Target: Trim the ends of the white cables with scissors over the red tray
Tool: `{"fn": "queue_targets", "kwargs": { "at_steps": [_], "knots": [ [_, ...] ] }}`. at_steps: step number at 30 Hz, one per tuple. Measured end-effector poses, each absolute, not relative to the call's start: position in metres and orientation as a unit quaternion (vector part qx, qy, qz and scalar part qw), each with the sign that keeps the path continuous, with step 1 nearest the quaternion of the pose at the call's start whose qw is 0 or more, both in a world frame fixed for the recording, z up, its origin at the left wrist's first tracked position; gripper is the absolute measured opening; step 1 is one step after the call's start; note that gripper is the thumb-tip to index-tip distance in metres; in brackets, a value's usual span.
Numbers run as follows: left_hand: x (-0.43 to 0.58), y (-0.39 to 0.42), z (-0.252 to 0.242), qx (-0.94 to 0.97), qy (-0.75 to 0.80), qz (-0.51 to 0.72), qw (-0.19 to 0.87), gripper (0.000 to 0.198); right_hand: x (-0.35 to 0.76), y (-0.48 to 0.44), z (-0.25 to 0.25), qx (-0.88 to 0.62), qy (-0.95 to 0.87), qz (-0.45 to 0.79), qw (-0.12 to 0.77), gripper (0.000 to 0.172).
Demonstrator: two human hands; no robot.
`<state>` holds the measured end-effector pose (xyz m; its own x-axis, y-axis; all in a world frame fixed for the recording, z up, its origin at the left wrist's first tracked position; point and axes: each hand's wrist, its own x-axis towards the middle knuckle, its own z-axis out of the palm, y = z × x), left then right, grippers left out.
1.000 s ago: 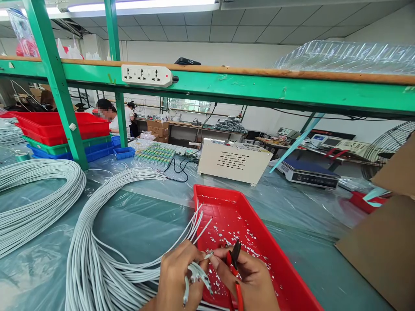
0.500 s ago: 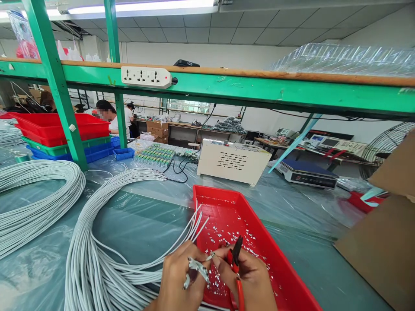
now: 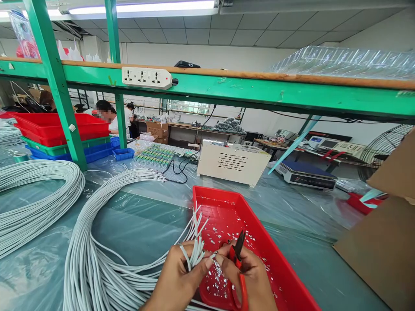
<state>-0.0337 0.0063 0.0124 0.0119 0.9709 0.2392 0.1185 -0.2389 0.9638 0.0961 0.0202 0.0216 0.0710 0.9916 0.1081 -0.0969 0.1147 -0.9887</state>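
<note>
My left hand point(image 3: 177, 274) is closed around several white cable ends point(image 3: 194, 255), which stick up between thumb and fingers. In my right hand point(image 3: 256, 280) sits a pair of red-handled cutters point(image 3: 242, 290), its dark jaws pointing up and away. That hand's thumb and forefinger also pinch at the tip of one cable, close beside my left thumb. Both hands are over the near part of a red tray point(image 3: 274, 244) strewn with small silvery scraps point(image 3: 218, 276). The held cables belong to a large looped white bundle point(image 3: 86, 242) on the left.
Another white cable coil point(image 3: 73, 181) lies at far left. Stacked red, green and blue trays point(image 3: 61, 129) stand behind it. A beige box point(image 3: 231, 162) and a scale point(image 3: 304, 175) sit at the back. Cardboard point(image 3: 379, 242) borders the right; a green shelf beam point(image 3: 227, 88) crosses above.
My left hand has turned, so the cable ends now stand upright between thumb and fingers. More ends show fanned out. My right hand keeps the cutters in nearly the same place.
</note>
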Motion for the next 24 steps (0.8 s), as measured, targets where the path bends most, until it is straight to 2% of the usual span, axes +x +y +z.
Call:
{"fn": "queue_targets", "kwargs": {
  "at_steps": [7,12,16,21,24],
  "knots": [
    [-0.030,0.005,0.020,0.597,0.404,0.597,0.351,0.011,0.094,0.019,0.017,-0.441,-0.420,0.595,0.524,0.016],
    [-0.028,0.004,0.023,0.592,0.395,0.625,0.321,0.010,0.093,0.018,0.014,-0.432,-0.402,0.609,0.529,0.018],
    [-0.027,0.002,0.022,0.592,0.407,0.627,0.301,0.010,0.090,0.018,0.014,-0.455,-0.419,0.562,0.549,0.018],
    [-0.027,0.002,0.023,0.606,0.419,0.611,0.289,0.010,0.087,0.015,0.019,-0.475,-0.508,0.407,0.593,0.014],
    [-0.029,0.003,0.023,0.607,0.420,0.604,0.301,0.011,0.092,0.017,0.022,-0.462,-0.536,0.424,0.565,0.013]
  ]
}}
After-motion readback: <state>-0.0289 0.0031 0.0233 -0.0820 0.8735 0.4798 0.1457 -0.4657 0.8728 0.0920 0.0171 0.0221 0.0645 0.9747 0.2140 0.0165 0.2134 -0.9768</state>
